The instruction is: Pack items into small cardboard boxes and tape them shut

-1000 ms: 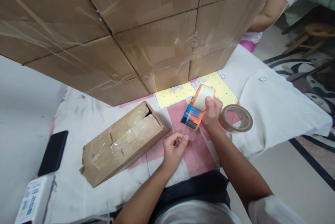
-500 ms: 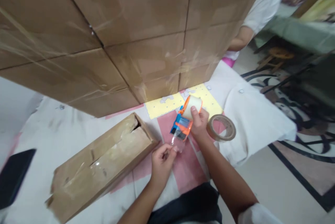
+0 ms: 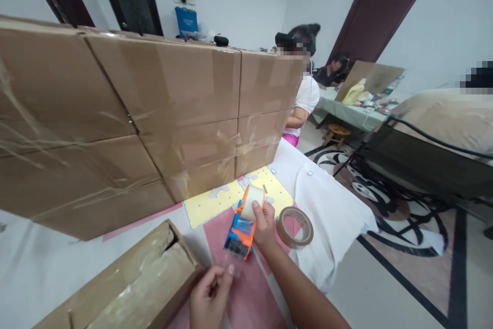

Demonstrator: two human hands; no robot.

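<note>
As the right hand [image 3: 266, 224] grips an orange-and-blue tape dispenser [image 3: 242, 231] at 6 o'clock in view, the left hand [image 3: 211, 295] pinches the end of its clear tape [image 3: 235, 263]. Dispenser's held aslant, w/ a wide pale roll [image 3: 252, 200] up top & a dark block [image 3: 236, 248] at its lower end. Brown tape roll [image 3: 283, 226] lies approx. 3 o'clock of it, by the rt. hand; a worn cardboard box [image 3: 127, 283], split at its far end, sits at 8. Stacked cartons [image 3: 196, 98] wall off 11; white cloth [image 3: 327, 226] runs to its edge btwn 1 & 4, w/ floor [image 3: 370, 298] beyond.
</note>
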